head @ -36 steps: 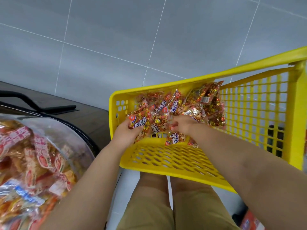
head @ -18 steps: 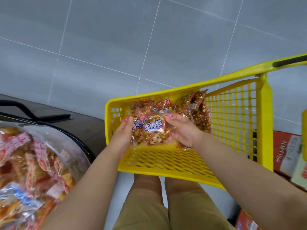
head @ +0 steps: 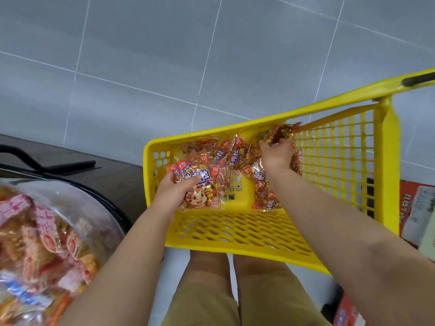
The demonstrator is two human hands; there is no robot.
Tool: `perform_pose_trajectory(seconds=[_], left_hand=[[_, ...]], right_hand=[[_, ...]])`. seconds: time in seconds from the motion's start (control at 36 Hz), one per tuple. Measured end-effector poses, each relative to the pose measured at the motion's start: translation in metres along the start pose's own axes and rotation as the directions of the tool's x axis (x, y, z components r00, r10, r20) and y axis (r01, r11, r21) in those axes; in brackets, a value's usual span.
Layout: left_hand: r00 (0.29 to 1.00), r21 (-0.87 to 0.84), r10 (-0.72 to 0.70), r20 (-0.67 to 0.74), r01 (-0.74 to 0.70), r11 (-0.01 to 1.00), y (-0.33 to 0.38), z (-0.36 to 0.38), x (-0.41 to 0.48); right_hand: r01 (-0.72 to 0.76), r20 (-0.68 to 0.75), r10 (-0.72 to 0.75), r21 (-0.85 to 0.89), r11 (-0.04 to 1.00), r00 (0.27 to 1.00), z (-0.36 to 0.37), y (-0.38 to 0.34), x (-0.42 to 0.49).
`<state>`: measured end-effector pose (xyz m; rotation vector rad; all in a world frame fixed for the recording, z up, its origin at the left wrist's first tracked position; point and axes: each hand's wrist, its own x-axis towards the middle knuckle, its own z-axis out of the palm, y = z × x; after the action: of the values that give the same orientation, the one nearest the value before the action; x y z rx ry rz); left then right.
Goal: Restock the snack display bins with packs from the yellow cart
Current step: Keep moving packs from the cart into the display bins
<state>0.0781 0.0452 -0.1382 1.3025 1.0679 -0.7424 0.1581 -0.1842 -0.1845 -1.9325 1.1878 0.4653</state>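
Observation:
The yellow cart [head: 235,241] stands in front of me with red-and-gold snack packs [head: 226,151] heaped at its far end. My left hand [head: 174,191] grips a small stack of packs [head: 202,191] with a cartoon bull on the front, held over the cart's near left side. My right hand [head: 275,154] reaches deeper and curls round a gold-foil pack [head: 280,135] by the far right wall. Another pack [head: 263,196] lies under my right forearm. A round clear snack display bin [head: 47,243] full of packs sits at the lower left.
A black stand frame [head: 47,164] runs behind the bin. Red cardboard boxes [head: 416,208] lie to the right of the cart. Grey floor tiles [head: 164,55] stretch beyond. My legs in khaki shorts [head: 223,302] are under the cart's near edge.
My hands had held one bundle of packs together; now they are apart. The left keeps the stack, and the right has moved to the far right packs.

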Motion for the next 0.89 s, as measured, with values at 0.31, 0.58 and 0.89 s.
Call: perform_pose_trajectory(seconds=[0.31, 0.58, 0.89], left_hand=[[0.998, 0.031, -0.034, -0.059, 0.036, 0.999, -0.004, -0.002, 0.002], [1.000, 0.068, 0.020, -0.022, -0.018, 0.997, 0.017, -0.006, -0.030], [0.992, -0.014, 0.113, 0.047, -0.113, 0.994, 0.030, -0.011, -0.115]], right_hand=[[-0.144, 0.182, 0.159, -0.091, 0.985, 0.970, 0.002, 0.001, 0.023], [-0.331, 0.533, 0.174, 0.216, 0.919, 0.828, -0.054, 0.012, -0.060], [-0.190, 0.783, -0.162, 0.336, 0.922, 0.601, -0.096, 0.000, -0.159]])
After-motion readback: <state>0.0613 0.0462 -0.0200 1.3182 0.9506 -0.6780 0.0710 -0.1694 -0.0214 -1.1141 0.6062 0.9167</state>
